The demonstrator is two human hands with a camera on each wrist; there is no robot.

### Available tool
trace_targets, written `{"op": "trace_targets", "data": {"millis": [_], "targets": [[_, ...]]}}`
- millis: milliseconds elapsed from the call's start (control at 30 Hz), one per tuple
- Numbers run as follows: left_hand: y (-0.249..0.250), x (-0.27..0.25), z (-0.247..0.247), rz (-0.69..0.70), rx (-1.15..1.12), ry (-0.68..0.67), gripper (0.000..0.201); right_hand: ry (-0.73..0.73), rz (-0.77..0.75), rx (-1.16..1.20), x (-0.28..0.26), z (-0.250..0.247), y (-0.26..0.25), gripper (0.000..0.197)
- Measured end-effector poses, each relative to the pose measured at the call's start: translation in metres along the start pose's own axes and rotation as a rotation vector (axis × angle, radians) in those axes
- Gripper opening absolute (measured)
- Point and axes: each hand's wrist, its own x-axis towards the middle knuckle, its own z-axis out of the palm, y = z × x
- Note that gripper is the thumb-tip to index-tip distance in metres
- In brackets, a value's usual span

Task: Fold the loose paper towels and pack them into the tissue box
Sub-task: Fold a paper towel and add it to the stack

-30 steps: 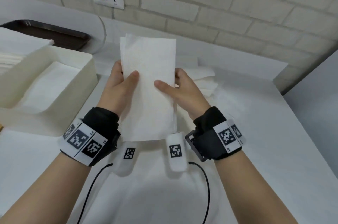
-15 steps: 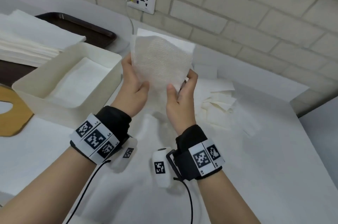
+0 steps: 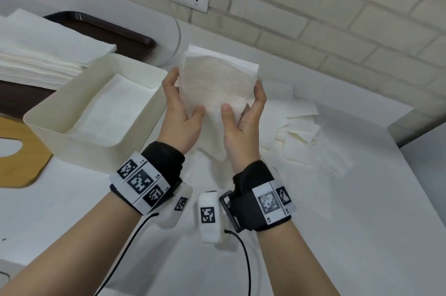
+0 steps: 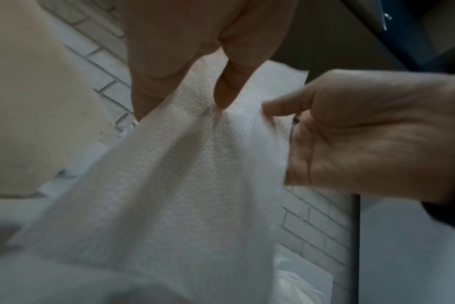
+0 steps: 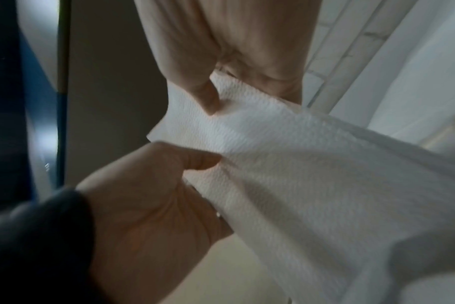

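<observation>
While both hands hold the paper towel (image 3: 218, 83) up in the air beside the tissue box (image 3: 154, 100), left hand (image 3: 179, 112) and right hand (image 3: 242, 122) each pinch a side edge — thumbs in front, fingers behind. Advice: match the corners before creasing, keep the tension even — thin embossed sheet likely skews easily.

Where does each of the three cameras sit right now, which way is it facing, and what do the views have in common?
Head: on the head, looking forward and down at the paper towel held up over the table; left hand, right hand, both forearms and wristbands show; tissue box at left.
Left wrist: along the left hand toward the brick wall; both hands show.
Right wrist: along the right hand; both hands show.
Shared: all three see the towel pinched by both hands.
</observation>
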Motion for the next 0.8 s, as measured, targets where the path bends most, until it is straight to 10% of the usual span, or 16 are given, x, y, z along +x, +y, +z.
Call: {"op": "trace_targets", "data": {"millis": [367,600,800], "targets": [[-0.008,0.016,-0.007,-0.363,0.066,-0.201,0.024,0.087,0.202,-0.041,0.009,-0.006,-0.009,0.055],[-0.002,0.017,-0.015,-0.267,0.119,-0.297,0.028,-0.010,0.131,-0.201,0.009,-0.016,-0.012,0.084],[0.006,0.013,-0.006,0.002,0.054,-0.095,0.021,0.007,0.150,-0.267,0.005,-0.001,-0.007,0.042]]}}
